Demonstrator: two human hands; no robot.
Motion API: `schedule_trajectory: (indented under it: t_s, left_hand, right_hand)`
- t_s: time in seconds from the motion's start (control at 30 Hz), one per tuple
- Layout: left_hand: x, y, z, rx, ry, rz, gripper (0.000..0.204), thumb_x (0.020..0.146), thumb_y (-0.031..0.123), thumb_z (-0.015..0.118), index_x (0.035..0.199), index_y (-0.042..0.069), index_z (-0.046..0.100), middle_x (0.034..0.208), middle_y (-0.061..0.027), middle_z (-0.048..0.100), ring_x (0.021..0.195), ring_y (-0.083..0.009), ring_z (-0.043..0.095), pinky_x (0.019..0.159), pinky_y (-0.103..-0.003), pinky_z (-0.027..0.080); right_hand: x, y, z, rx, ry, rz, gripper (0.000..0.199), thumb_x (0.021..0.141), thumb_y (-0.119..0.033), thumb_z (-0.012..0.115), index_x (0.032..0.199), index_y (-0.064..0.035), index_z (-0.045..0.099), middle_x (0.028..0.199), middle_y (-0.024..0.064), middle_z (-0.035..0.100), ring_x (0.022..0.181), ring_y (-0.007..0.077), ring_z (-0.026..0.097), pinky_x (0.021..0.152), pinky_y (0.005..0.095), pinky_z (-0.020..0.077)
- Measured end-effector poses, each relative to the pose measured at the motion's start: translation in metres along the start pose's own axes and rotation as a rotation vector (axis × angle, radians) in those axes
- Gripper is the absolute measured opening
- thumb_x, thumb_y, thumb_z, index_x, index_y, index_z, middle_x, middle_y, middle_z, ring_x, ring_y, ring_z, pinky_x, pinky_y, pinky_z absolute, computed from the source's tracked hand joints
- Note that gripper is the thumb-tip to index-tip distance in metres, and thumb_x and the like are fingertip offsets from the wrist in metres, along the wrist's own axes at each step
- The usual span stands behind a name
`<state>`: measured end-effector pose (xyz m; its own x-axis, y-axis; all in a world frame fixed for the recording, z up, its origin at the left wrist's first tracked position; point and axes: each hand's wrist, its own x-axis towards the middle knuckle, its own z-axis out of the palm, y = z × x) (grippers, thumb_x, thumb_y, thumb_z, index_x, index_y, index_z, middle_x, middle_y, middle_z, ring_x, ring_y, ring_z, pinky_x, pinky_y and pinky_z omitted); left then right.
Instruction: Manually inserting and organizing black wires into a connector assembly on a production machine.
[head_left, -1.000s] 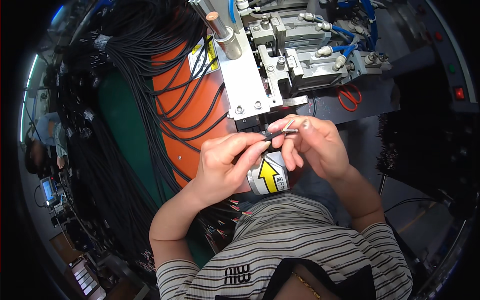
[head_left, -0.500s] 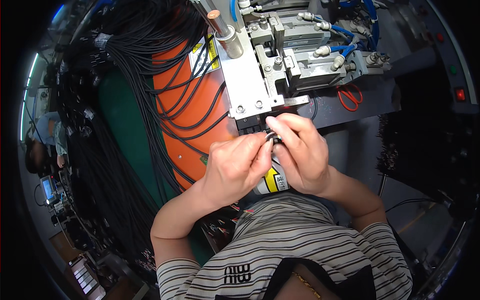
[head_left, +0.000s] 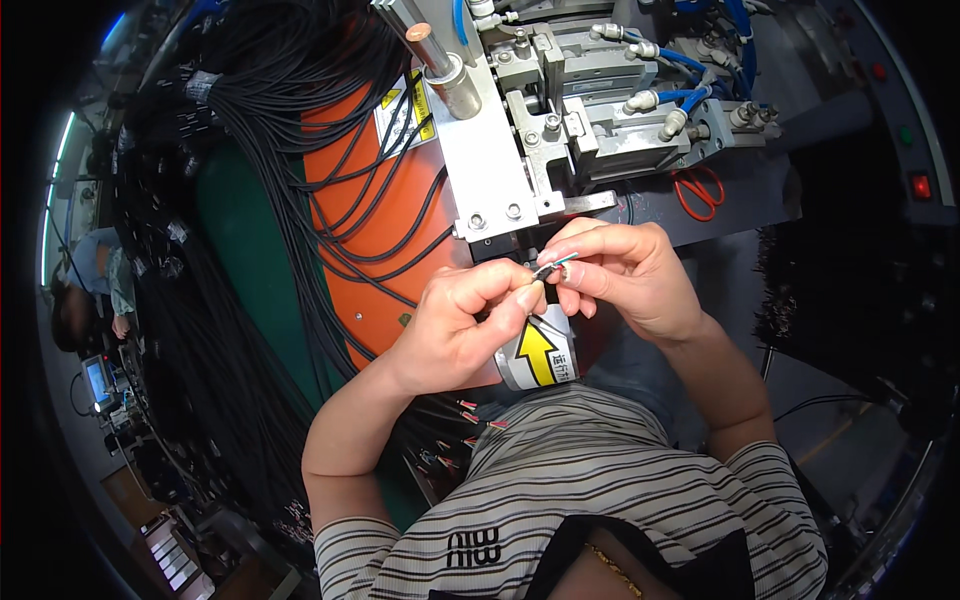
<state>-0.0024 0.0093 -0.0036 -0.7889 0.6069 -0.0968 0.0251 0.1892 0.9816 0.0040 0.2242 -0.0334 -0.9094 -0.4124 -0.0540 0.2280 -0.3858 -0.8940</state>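
Between my two hands, just in front of the metal machine, is the end of a black cable [head_left: 541, 273] with thin coloured wires [head_left: 566, 259] fanning out of it, one of them green. My left hand [head_left: 463, 325] is closed, pinching the black cable end between thumb and forefinger. My right hand [head_left: 630, 278] pinches the thin wires with thumb and fingertips, its other fingers curled below. Under the hands sits a white label with a yellow arrow [head_left: 540, 352].
The metal machine [head_left: 500, 150] with blue air hoses stands ahead. Bundles of black cables [head_left: 290, 130] drape over an orange surface [head_left: 350, 290] and green surface [head_left: 240, 210] at left. Red-handled scissors [head_left: 698, 193] lie right. Several stripped cable ends [head_left: 470, 420] hang near my waist. Another person [head_left: 100, 275] is far left.
My right hand has turned and drawn slightly to the right, so the coloured wires now show between its fingertips. My left hand has shifted a little left, still pinching the cable.
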Motion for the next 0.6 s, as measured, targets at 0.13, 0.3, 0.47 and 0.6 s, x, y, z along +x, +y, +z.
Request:
schedule_trajectory:
  t_s: [0.13,0.3,0.47,0.6]
  left_hand:
    - [0.002,0.006,-0.005,-0.282,-0.073,-0.197,0.017,0.098,0.009,0.054,0.087,0.001,0.065,0.066,0.0031,0.058,0.055,-0.0025,0.045,0.051,-0.02,0.036]
    - [0.004,0.012,-0.007,-0.427,-0.106,-0.306,0.013,0.096,0.007,0.056,0.087,0.001,0.064,0.062,0.0016,0.054,0.055,-0.0031,0.046,0.05,-0.021,0.037]
    - [-0.003,0.008,0.014,0.499,-0.005,-0.118,0.014,0.084,0.0,0.061,0.097,0.0,0.065,0.08,-0.0089,0.061,0.066,-0.0166,0.057,0.052,-0.031,0.046]
    - [-0.002,0.003,0.019,0.979,0.223,0.368,0.039,0.068,-0.005,0.07,0.107,-0.001,0.066,0.091,-0.0112,0.059,0.07,-0.0252,0.062,0.055,-0.034,0.05]
  right_hand:
    - [0.0,-0.001,-0.001,-0.182,-0.002,-0.152,0.017,0.091,0.006,0.06,0.105,0.0052,0.069,0.099,0.0129,0.064,0.069,0.0127,0.064,0.055,0.0192,0.0493]
    - [0.001,0.002,-0.002,-0.441,0.045,-0.302,0.01,0.086,0.005,0.063,0.094,0.0046,0.068,0.091,0.0106,0.065,0.061,0.0121,0.063,0.051,0.0218,0.0482]
    - [0.0,-0.008,0.009,-1.29,0.133,-0.477,0.007,0.075,-0.006,0.069,0.079,-0.003,0.064,0.072,0.0065,0.057,0.051,0.0225,0.056,0.047,0.0327,0.045]
    - [0.001,-0.009,0.004,-1.406,0.084,-0.369,0.006,0.077,-0.007,0.068,0.079,-0.0029,0.064,0.073,0.0079,0.058,0.053,0.0269,0.057,0.048,0.0357,0.0454]
